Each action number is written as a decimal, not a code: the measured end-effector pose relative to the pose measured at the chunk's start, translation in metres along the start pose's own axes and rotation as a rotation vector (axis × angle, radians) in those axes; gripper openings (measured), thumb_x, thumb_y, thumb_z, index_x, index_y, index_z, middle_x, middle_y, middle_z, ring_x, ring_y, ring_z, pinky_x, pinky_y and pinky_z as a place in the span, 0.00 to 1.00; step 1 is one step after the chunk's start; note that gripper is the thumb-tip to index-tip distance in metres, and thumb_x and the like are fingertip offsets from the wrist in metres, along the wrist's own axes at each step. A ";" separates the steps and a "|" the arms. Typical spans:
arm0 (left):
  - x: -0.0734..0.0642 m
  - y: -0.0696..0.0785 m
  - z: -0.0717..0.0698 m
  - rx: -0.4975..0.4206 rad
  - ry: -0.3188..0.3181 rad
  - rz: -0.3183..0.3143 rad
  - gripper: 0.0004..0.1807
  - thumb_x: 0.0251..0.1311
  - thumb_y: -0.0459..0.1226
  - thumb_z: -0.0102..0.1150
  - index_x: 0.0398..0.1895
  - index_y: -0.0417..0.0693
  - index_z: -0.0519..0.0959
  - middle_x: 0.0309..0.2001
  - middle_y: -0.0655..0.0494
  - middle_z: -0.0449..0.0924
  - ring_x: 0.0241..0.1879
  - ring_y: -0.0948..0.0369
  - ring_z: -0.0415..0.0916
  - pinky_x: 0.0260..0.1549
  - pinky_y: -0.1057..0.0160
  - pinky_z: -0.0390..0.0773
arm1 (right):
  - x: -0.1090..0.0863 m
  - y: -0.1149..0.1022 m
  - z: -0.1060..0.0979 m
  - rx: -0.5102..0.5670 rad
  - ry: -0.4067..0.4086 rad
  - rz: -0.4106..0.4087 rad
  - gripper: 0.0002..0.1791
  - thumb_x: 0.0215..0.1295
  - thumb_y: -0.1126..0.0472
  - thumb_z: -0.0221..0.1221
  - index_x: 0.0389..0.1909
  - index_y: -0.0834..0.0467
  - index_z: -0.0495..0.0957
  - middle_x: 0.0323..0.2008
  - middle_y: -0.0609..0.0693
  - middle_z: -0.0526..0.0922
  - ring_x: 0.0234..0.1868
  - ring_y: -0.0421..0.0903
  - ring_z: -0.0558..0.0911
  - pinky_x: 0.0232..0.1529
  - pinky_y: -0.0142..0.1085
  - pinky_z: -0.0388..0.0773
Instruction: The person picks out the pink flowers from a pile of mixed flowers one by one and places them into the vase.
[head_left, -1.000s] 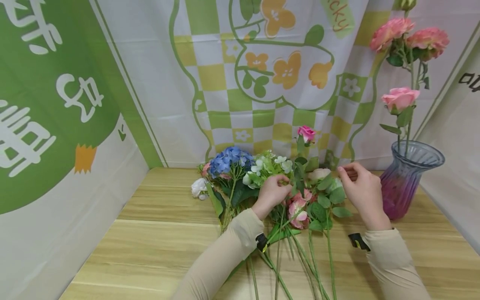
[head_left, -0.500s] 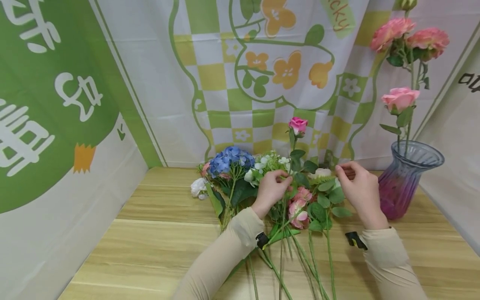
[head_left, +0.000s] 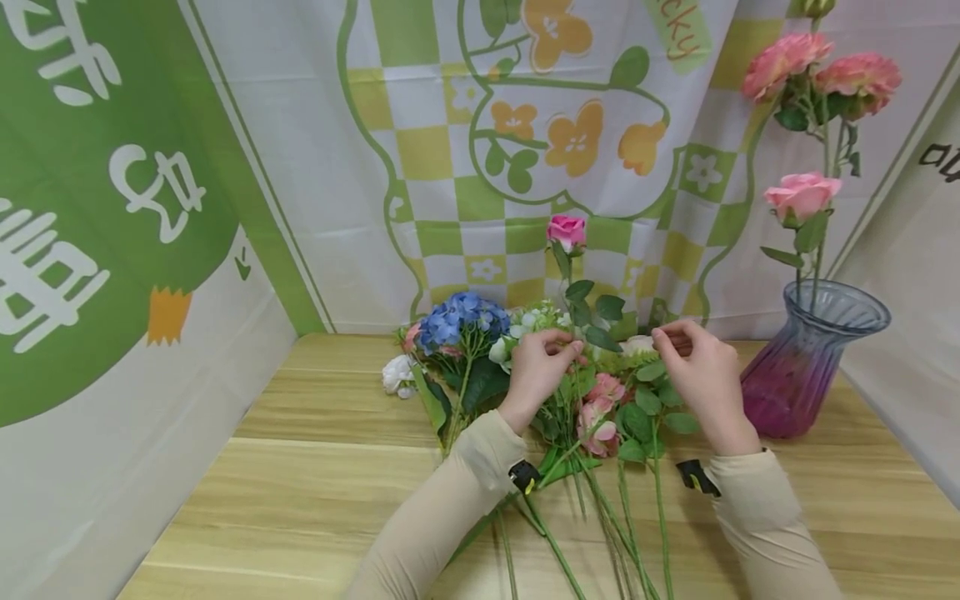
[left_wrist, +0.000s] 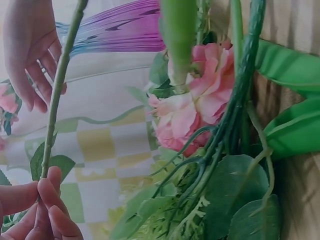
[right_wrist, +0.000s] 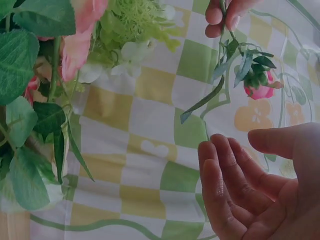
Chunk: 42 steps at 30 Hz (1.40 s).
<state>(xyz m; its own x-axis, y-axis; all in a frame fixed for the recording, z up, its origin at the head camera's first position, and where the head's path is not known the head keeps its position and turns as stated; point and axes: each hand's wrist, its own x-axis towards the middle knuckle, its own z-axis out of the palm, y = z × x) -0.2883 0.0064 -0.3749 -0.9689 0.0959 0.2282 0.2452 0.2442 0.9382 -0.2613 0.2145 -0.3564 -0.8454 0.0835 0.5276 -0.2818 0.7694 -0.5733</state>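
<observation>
A bright pink rose [head_left: 566,232] stands upright above the flower pile, its leafy stem pinched between thumb and fingers of my left hand [head_left: 537,375]. In the left wrist view the bare lower stem [left_wrist: 59,85] slants up from my fingertips. My right hand [head_left: 701,379] hovers to the right of the rose, palm facing it, fingers loosely bent and holding nothing. The right wrist view shows this hand [right_wrist: 245,192] apart from the rose's leaves. Below both hands lie pink flowers [head_left: 597,427] and green leaves [head_left: 637,423].
A ribbed glass vase [head_left: 795,379], blue to purple, stands at the right, holding several pink flowers [head_left: 802,197]. Blue hydrangea [head_left: 461,323] and a white flower [head_left: 398,377] lie at the left of the pile. Long stems [head_left: 662,517] reach across the wooden table [head_left: 300,500] toward me.
The bright pink rose has moved left and up, turning more upright in my left hand. My right hand has shifted slightly left, toward it.
</observation>
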 end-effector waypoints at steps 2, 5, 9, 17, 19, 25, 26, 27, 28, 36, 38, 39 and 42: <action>0.001 0.001 -0.001 -0.007 0.003 0.007 0.10 0.62 0.40 0.59 0.42 0.45 0.83 0.29 0.49 0.86 0.30 0.46 0.82 0.19 0.68 0.74 | 0.000 -0.002 0.001 0.006 -0.008 0.004 0.22 0.70 0.46 0.50 0.42 0.61 0.80 0.34 0.57 0.85 0.35 0.54 0.83 0.38 0.49 0.77; 0.001 0.003 -0.003 -0.024 0.009 0.016 0.11 0.63 0.39 0.59 0.43 0.42 0.82 0.31 0.46 0.86 0.29 0.46 0.82 0.18 0.68 0.74 | 0.000 -0.005 0.001 0.015 -0.018 0.008 0.22 0.70 0.45 0.50 0.42 0.60 0.80 0.35 0.58 0.85 0.36 0.54 0.83 0.39 0.49 0.77; 0.002 0.006 -0.006 -0.031 0.040 0.026 0.10 0.62 0.38 0.60 0.42 0.40 0.82 0.32 0.45 0.86 0.26 0.49 0.82 0.18 0.68 0.73 | 0.001 -0.008 0.002 0.023 -0.026 0.011 0.22 0.70 0.45 0.50 0.43 0.60 0.80 0.36 0.57 0.85 0.37 0.53 0.83 0.39 0.49 0.77; 0.001 0.012 -0.012 -0.032 0.078 0.041 0.09 0.60 0.37 0.61 0.39 0.42 0.83 0.31 0.47 0.86 0.24 0.52 0.82 0.18 0.65 0.76 | -0.001 -0.018 0.003 0.035 -0.072 0.010 0.21 0.70 0.46 0.51 0.46 0.59 0.79 0.40 0.58 0.85 0.40 0.56 0.83 0.42 0.52 0.77; 0.002 0.014 -0.015 -0.041 0.094 0.053 0.09 0.60 0.37 0.61 0.39 0.41 0.83 0.31 0.47 0.86 0.25 0.49 0.83 0.20 0.64 0.78 | -0.002 -0.022 0.002 0.040 -0.080 0.012 0.21 0.70 0.45 0.50 0.46 0.59 0.79 0.41 0.59 0.84 0.41 0.56 0.83 0.43 0.52 0.77; 0.003 0.023 -0.024 -0.051 0.177 0.126 0.09 0.60 0.37 0.61 0.39 0.41 0.84 0.31 0.47 0.86 0.26 0.47 0.82 0.22 0.65 0.79 | -0.003 -0.030 -0.001 0.032 -0.116 0.027 0.23 0.69 0.42 0.50 0.48 0.57 0.79 0.43 0.58 0.85 0.43 0.56 0.83 0.44 0.52 0.77; 0.004 0.025 -0.025 -0.062 0.187 0.140 0.10 0.61 0.37 0.61 0.39 0.40 0.84 0.32 0.47 0.87 0.26 0.46 0.82 0.23 0.65 0.80 | -0.003 -0.032 -0.002 0.028 -0.123 0.027 0.24 0.69 0.42 0.50 0.48 0.57 0.79 0.44 0.57 0.85 0.43 0.56 0.83 0.45 0.53 0.77; 0.004 0.027 -0.027 -0.071 0.194 0.152 0.10 0.61 0.38 0.61 0.39 0.40 0.84 0.32 0.47 0.87 0.26 0.46 0.82 0.23 0.65 0.80 | -0.003 -0.033 -0.002 0.025 -0.130 0.028 0.24 0.69 0.41 0.50 0.49 0.56 0.79 0.44 0.57 0.85 0.44 0.56 0.83 0.45 0.53 0.76; 0.004 0.028 -0.028 -0.089 0.199 0.162 0.10 0.61 0.37 0.61 0.39 0.40 0.84 0.32 0.47 0.87 0.26 0.47 0.82 0.24 0.65 0.80 | -0.004 -0.034 -0.003 0.023 -0.135 0.027 0.25 0.68 0.41 0.49 0.50 0.56 0.79 0.45 0.57 0.85 0.44 0.56 0.83 0.46 0.53 0.76; 0.006 0.041 -0.041 -0.161 0.255 0.240 0.09 0.61 0.38 0.60 0.35 0.39 0.84 0.33 0.45 0.86 0.27 0.49 0.83 0.28 0.64 0.82 | -0.005 -0.042 -0.006 0.023 -0.135 0.001 0.25 0.68 0.42 0.50 0.52 0.56 0.79 0.44 0.56 0.85 0.44 0.56 0.84 0.45 0.54 0.76; 0.005 0.044 -0.044 -0.182 0.266 0.266 0.11 0.61 0.38 0.60 0.36 0.39 0.84 0.34 0.44 0.86 0.27 0.48 0.83 0.30 0.63 0.82 | -0.005 -0.043 -0.007 0.023 -0.133 -0.004 0.24 0.68 0.43 0.51 0.52 0.56 0.79 0.44 0.56 0.85 0.44 0.56 0.84 0.44 0.53 0.76; 0.005 0.046 -0.045 -0.194 0.275 0.274 0.11 0.61 0.39 0.60 0.36 0.38 0.84 0.34 0.44 0.86 0.27 0.47 0.82 0.31 0.63 0.82 | -0.005 -0.044 -0.007 0.023 -0.132 -0.005 0.24 0.68 0.43 0.51 0.52 0.56 0.79 0.44 0.56 0.85 0.44 0.56 0.84 0.44 0.54 0.76; 0.005 0.049 -0.048 -0.236 0.304 0.296 0.11 0.61 0.39 0.60 0.37 0.38 0.84 0.34 0.43 0.86 0.27 0.47 0.82 0.32 0.62 0.82 | -0.005 -0.045 -0.009 0.032 -0.131 0.001 0.25 0.68 0.42 0.51 0.52 0.56 0.79 0.44 0.56 0.85 0.45 0.56 0.83 0.45 0.54 0.76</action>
<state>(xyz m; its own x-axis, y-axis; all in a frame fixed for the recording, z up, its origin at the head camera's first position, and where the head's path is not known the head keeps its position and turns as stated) -0.2827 -0.0278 -0.3149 -0.8336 -0.1665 0.5266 0.5311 0.0201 0.8471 -0.2406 0.1845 -0.3274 -0.8970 -0.0004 0.4420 -0.2933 0.7488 -0.5944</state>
